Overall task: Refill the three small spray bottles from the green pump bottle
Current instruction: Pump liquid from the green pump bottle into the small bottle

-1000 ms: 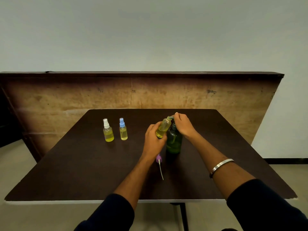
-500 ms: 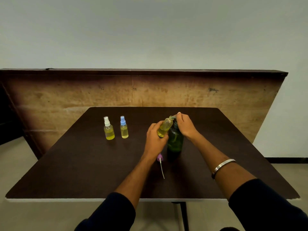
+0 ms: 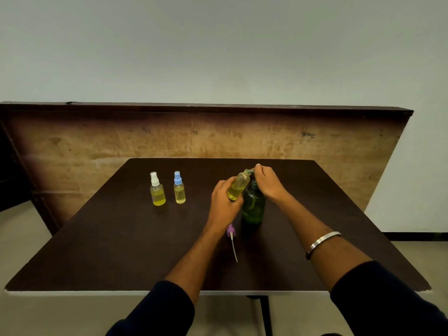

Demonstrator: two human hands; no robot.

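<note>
My left hand point(image 3: 224, 204) grips a small uncapped spray bottle point(image 3: 238, 185), tilted with its open neck up against the pump spout. It holds yellow liquid. The green pump bottle point(image 3: 254, 207) stands upright on the dark table point(image 3: 121, 238), right of that hand. My right hand point(image 3: 268, 181) rests curled on top of the pump head, hiding it. A purple spray cap with its dip tube point(image 3: 232, 235) lies on the table in front of the bottles. Two capped small spray bottles stand to the left: a white-capped one point(image 3: 157, 190) and a blue-capped one point(image 3: 179, 189), both with yellow liquid.
A tall wooden board point(image 3: 218, 137) stands behind the table's far edge. The table's near edge point(image 3: 218, 292) is a pale strip just above my sleeves. Floor shows on both sides.
Both hands and the bottles stay in nearly the same place; only the camera view shifts slightly.
</note>
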